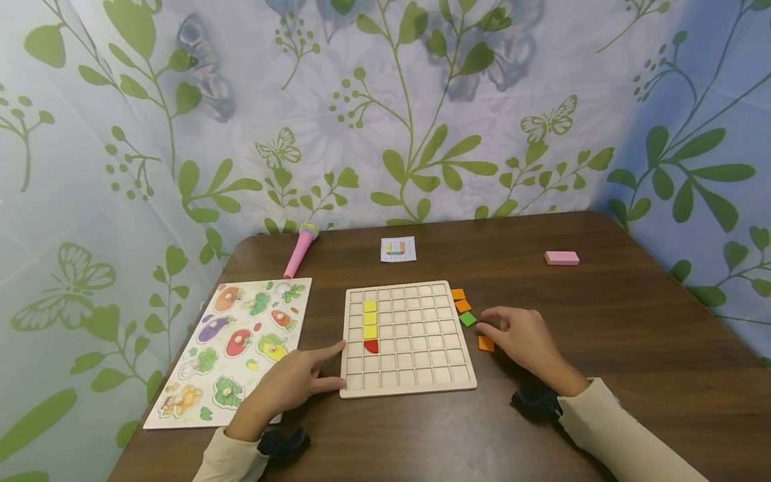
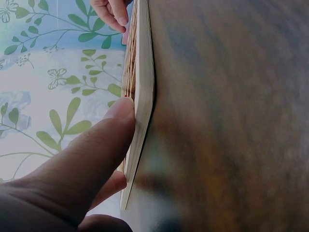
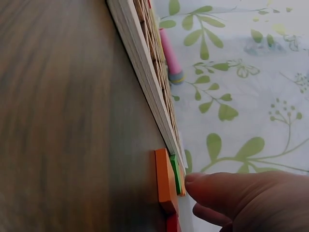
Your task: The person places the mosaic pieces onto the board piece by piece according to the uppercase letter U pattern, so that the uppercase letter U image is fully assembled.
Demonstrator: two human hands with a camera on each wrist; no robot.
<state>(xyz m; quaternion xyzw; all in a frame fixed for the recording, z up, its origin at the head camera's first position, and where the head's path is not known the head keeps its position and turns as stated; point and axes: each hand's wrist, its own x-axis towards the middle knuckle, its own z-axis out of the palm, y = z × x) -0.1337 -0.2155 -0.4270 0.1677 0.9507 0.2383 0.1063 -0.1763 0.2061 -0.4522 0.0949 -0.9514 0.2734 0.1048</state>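
Note:
A wooden grid board (image 1: pixel 409 338) lies mid-table, with yellow squares (image 1: pixel 370 319) and a red rounded piece (image 1: pixel 371 346) in one left-hand column. My left hand (image 1: pixel 292 380) touches the board's left edge with straight thumb and finger; in the left wrist view the thumb (image 2: pixel 96 150) rests on the rim. My right hand (image 1: pixel 527 338) hovers at the loose pieces right of the board, thumb and fingers bent with a gap between them. Beside its fingertips are a green square (image 1: pixel 468 319) and an orange piece (image 1: pixel 486 343); the right wrist view also shows a red piece (image 3: pixel 173 223).
Left of the board lies a vegetable puzzle (image 1: pixel 241 355), its near corner under my left forearm. A pink toy microphone (image 1: pixel 298 251), a small pattern card (image 1: pixel 398 249) and a pink block (image 1: pixel 562 258) lie farther back. Two more orange pieces (image 1: pixel 462 306) sit by the board's right edge.

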